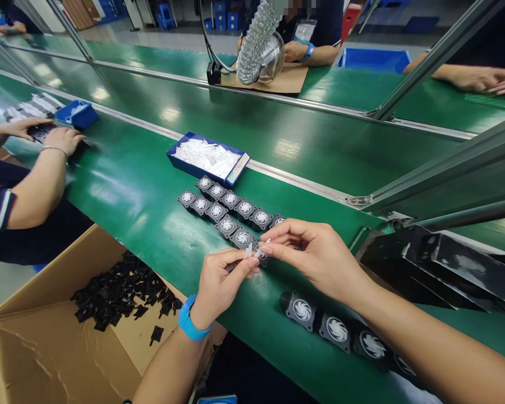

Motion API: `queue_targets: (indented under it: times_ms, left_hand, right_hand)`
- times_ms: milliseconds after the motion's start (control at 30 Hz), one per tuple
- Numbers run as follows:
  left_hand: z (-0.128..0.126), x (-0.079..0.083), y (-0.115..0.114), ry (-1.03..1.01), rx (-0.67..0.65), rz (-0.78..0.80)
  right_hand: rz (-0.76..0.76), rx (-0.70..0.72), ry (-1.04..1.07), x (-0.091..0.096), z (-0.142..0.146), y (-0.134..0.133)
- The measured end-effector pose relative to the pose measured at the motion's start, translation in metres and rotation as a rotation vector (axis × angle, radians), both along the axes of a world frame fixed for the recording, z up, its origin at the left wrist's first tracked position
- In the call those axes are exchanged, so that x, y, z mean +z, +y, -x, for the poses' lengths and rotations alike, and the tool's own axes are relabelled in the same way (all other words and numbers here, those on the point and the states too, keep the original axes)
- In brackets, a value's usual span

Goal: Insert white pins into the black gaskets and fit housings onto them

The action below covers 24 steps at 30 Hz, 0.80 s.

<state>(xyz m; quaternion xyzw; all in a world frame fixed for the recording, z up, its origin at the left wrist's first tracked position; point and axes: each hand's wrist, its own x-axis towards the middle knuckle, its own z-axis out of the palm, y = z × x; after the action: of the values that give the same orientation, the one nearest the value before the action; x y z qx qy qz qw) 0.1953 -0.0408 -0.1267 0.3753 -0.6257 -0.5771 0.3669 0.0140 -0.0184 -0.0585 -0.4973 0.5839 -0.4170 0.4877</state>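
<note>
Both hands meet above the near edge of the green belt [143, 191]; the left hand [223, 280] pinches a small white piece [249, 251] between thumb and forefinger, and the right hand [315, 252] pinches a like white sliver [264, 247] at its fingertips, the two pieces just beside each other and directly over the right end of the double row of black fan units [229, 216]; whether the pieces touch cannot be told. A blue tray of white slips [208, 157] lies just beyond the row; four more fan units [336, 328] lie nearer, to the right. Judgement: the pieces are tiny, so a light fingertip grip, held close over the belt, should guard against a drop; hands steady, wrists low. A cardboard box of black parts [118, 292] stands near left; a co-worker's hands [46, 134] work far left.
</note>
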Motion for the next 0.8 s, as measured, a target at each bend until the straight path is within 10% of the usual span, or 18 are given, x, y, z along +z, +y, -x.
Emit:
queue_targets:
  times_ms: [800]
  left_hand:
    - [-0.024, -0.030, 0.016, 0.034, 0.284, 0.026]
  right_hand:
    - [0.130, 0.036, 0.633, 0.008, 0.029, 0.009]
